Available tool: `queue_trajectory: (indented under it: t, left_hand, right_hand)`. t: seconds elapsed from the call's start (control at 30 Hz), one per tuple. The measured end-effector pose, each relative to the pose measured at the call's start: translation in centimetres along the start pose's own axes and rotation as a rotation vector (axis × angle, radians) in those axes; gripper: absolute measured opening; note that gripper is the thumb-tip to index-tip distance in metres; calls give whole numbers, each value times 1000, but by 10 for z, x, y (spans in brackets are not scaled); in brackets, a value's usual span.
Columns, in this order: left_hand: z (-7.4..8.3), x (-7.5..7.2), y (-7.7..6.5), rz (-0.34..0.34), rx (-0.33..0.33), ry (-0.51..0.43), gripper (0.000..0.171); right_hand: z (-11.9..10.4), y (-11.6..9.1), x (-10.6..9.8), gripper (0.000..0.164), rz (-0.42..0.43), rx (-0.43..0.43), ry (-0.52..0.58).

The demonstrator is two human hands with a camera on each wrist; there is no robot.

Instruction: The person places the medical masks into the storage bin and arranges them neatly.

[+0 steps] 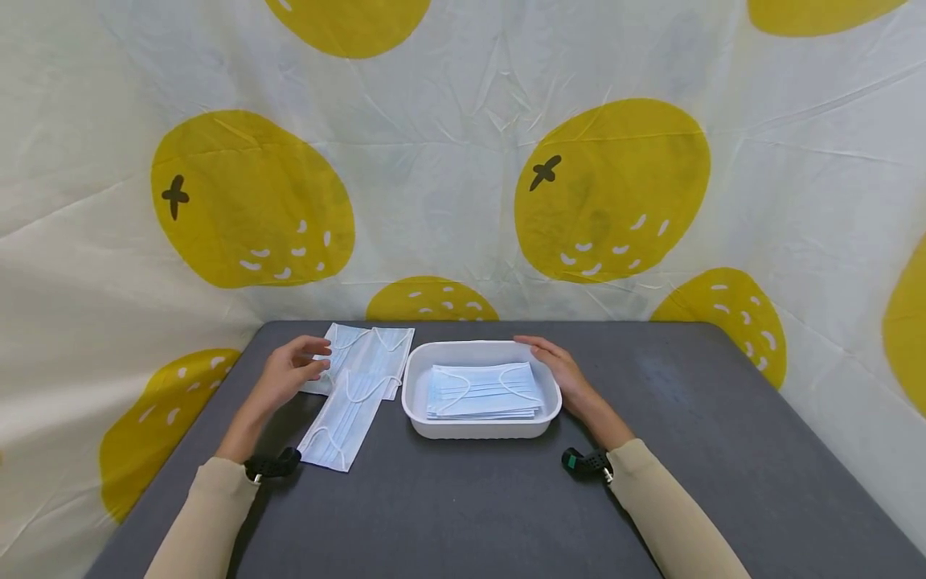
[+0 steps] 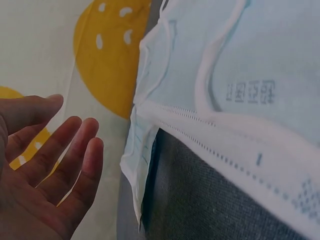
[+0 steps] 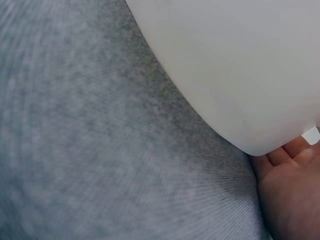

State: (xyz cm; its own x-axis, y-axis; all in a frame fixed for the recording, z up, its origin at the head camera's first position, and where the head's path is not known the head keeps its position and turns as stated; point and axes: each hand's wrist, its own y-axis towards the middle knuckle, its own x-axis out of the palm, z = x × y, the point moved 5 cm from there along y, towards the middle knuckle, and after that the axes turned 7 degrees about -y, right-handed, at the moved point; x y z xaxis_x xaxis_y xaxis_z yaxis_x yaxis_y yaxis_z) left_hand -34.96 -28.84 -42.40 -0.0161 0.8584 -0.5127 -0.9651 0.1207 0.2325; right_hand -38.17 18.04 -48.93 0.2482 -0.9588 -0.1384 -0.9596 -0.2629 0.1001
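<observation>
My left hand [image 1: 289,371] hovers at the left edge of some loose blue face masks [image 1: 350,418], its fingers loosely bent with nothing between them. In the left wrist view, a gap separates those fingers [image 2: 90,165] from the masks [image 2: 240,60]. The loose masks overlap one another on the table, white ear loops showing. Beside them stands a white plastic tub [image 1: 477,431] with a flat stack of face masks [image 1: 485,392] inside. My right hand [image 1: 560,374] rests along the tub's right side, fingers extended at its back right corner. The tub hides part of that hand in the right wrist view.
The dark grey table [image 1: 463,515] has rounded far corners. Behind it hangs a pale cloth [image 1: 434,177] printed with large yellow fruit shapes. A black band [image 1: 271,465] sits on my left wrist and another black band [image 1: 587,462] on my right.
</observation>
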Motion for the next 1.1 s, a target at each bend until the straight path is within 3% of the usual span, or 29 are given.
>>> queue_trajectory:
  t: [0.53,1.1]
  left_hand:
    - [-25,-11,0,10,-97,2,40]
    - [-41,-16,-1,72,-148,217,37]
  right_hand:
    - [0,-1,-2,45,-5,-3,-11]
    - [0,2,-1,43,10,60,-19]
